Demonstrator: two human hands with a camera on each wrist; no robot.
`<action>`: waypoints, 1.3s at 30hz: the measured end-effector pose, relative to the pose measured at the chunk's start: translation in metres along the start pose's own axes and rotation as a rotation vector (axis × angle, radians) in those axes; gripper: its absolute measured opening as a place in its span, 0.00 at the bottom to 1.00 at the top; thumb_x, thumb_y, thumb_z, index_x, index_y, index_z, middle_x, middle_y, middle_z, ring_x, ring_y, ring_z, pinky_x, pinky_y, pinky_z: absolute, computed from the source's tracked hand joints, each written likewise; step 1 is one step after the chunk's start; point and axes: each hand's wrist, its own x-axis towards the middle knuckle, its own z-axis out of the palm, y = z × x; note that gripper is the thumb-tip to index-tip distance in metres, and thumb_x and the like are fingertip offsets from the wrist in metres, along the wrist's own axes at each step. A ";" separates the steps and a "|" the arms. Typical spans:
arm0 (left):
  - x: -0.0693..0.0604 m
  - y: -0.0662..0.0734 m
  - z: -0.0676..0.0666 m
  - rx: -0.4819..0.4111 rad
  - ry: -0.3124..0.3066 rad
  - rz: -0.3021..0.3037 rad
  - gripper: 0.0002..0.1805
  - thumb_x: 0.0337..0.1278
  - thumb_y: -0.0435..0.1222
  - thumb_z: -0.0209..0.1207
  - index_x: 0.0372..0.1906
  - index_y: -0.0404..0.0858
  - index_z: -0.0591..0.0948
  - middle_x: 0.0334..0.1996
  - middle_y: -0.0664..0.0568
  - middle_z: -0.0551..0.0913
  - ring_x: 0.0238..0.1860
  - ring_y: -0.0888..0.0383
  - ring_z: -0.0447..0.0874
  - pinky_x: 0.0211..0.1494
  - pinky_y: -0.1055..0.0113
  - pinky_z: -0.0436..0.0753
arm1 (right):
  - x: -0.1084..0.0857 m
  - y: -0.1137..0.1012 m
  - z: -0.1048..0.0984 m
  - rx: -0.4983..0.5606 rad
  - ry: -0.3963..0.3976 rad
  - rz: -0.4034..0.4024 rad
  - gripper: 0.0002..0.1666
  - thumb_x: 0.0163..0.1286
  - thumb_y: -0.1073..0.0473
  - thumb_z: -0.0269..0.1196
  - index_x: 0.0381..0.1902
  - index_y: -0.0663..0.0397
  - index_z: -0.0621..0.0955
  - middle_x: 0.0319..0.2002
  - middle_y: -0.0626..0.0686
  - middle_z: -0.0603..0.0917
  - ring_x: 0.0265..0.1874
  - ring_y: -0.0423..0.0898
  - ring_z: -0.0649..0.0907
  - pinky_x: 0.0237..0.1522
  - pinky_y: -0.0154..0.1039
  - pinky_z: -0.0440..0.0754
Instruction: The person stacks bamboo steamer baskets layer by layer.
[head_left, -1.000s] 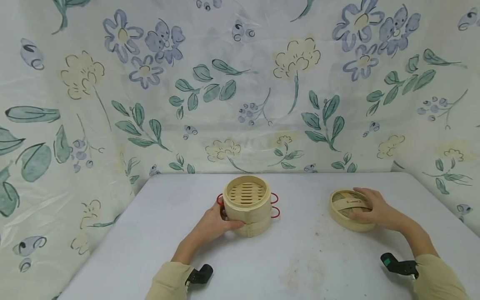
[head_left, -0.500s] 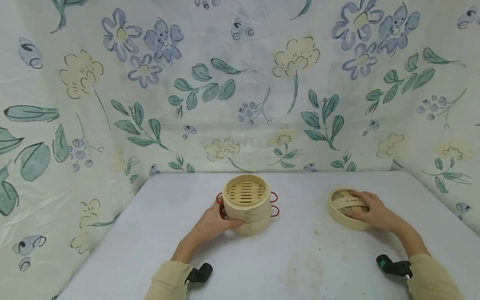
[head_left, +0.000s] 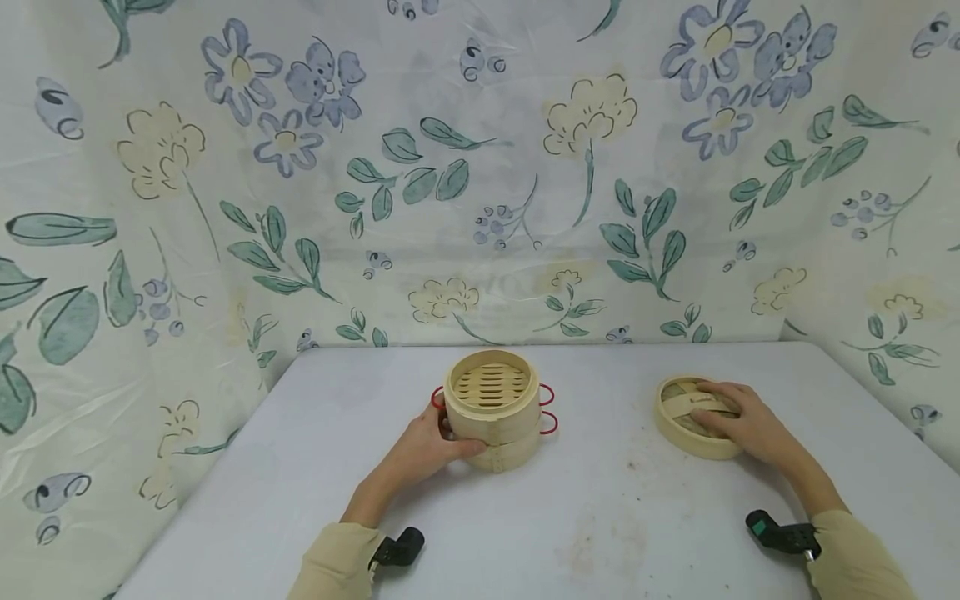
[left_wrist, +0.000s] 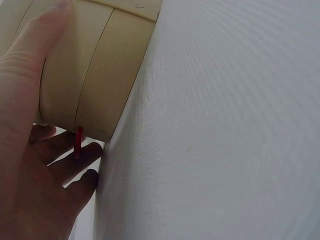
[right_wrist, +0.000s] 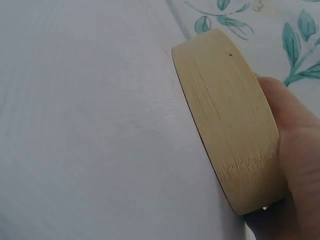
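Two stacked bamboo steamer baskets (head_left: 498, 429) stand left of the table's middle, with a slotted rack in the top one and red loops at the sides. My left hand (head_left: 429, 448) holds the stack from the left, thumb across the front and the other fingers partly hidden behind. In the left wrist view, those fingers (left_wrist: 75, 160) lie near a red loop. A round bamboo steamer lid (head_left: 686, 433) lies flat on the right. From its right side my right hand (head_left: 750, 423) grips the lid's raised strap between thumb and fingers. The hand partly covers the strap.
The white table (head_left: 600, 500) carries faint brownish stains and specks between the two arms. Floral cloth (head_left: 510, 208) hangs along the back and both sides. Black wrist cameras (head_left: 401, 547) sit below both hands.
My right hand has moved left from the lid's right rim onto its strap. The lid appears shifted very slightly left. My left hand and the baskets stay in place.
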 end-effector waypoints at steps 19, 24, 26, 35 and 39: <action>0.001 0.002 -0.001 0.020 -0.011 0.003 0.54 0.40 0.55 0.76 0.72 0.44 0.62 0.63 0.46 0.76 0.61 0.51 0.75 0.63 0.51 0.75 | 0.002 -0.003 0.002 0.014 0.033 0.015 0.35 0.69 0.44 0.63 0.65 0.61 0.73 0.68 0.76 0.58 0.67 0.77 0.57 0.60 0.77 0.54; 0.001 0.000 -0.001 0.015 -0.014 0.000 0.53 0.41 0.55 0.75 0.72 0.46 0.62 0.60 0.46 0.78 0.58 0.51 0.77 0.61 0.51 0.76 | 0.003 -0.007 0.000 0.011 0.045 0.021 0.35 0.69 0.43 0.63 0.64 0.62 0.74 0.67 0.76 0.60 0.66 0.77 0.58 0.60 0.77 0.53; 0.000 -0.001 0.000 0.007 -0.014 -0.004 0.53 0.41 0.55 0.75 0.72 0.46 0.61 0.60 0.46 0.77 0.59 0.51 0.77 0.61 0.51 0.76 | 0.003 -0.009 -0.001 0.011 0.054 0.016 0.35 0.69 0.43 0.63 0.63 0.63 0.74 0.66 0.77 0.61 0.66 0.77 0.58 0.60 0.77 0.53; -0.002 0.000 -0.001 0.012 -0.016 -0.007 0.54 0.41 0.55 0.75 0.73 0.43 0.60 0.63 0.47 0.75 0.60 0.52 0.76 0.61 0.51 0.76 | 0.005 -0.012 -0.002 -0.019 0.082 0.022 0.36 0.70 0.42 0.62 0.64 0.65 0.74 0.65 0.77 0.64 0.65 0.76 0.61 0.59 0.77 0.56; 0.000 -0.001 0.000 0.016 -0.016 -0.012 0.55 0.41 0.56 0.75 0.73 0.43 0.60 0.63 0.48 0.76 0.60 0.52 0.76 0.62 0.52 0.75 | 0.004 -0.013 -0.003 -0.038 0.082 0.030 0.38 0.71 0.41 0.60 0.65 0.65 0.73 0.65 0.77 0.64 0.64 0.77 0.61 0.59 0.77 0.57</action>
